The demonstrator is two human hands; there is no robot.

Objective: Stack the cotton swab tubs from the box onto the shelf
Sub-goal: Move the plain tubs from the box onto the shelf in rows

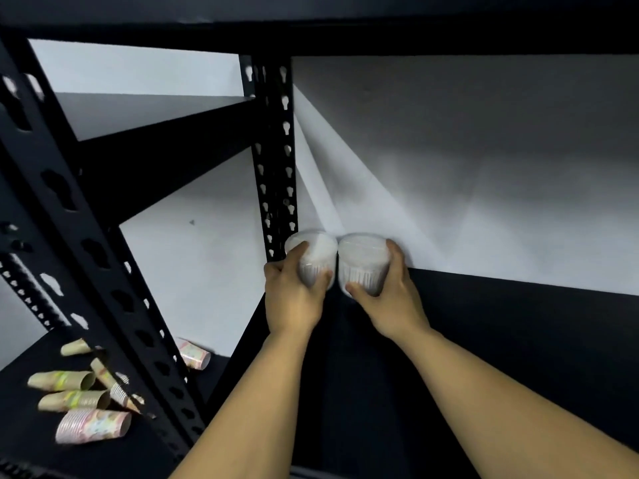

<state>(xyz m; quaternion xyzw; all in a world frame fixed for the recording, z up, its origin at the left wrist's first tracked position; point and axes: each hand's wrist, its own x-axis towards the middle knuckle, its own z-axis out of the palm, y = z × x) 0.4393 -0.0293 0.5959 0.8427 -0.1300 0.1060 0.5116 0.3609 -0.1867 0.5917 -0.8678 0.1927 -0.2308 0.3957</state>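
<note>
Two cotton swab tubs are held side by side, touching, at the back of the dark shelf [484,323] near frame centre. The left tub [313,257] is gripped by the left hand [294,295]; the right tub [363,262] by the right hand [390,299]. Placement against the black upright [275,160] and white wall [449,167] is judged to start a tidy corner row. Open shelf remains toward the right of the frame. Paper cup stacks [93,425] lie lower left.

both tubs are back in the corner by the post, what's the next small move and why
Probably let go with both hands and pull them back. The left hand grips the left tub and the right hand grips the right tub; the tubs look set side by side on the black shelf, touching each other, against the white back wall beside the upright post.
</note>
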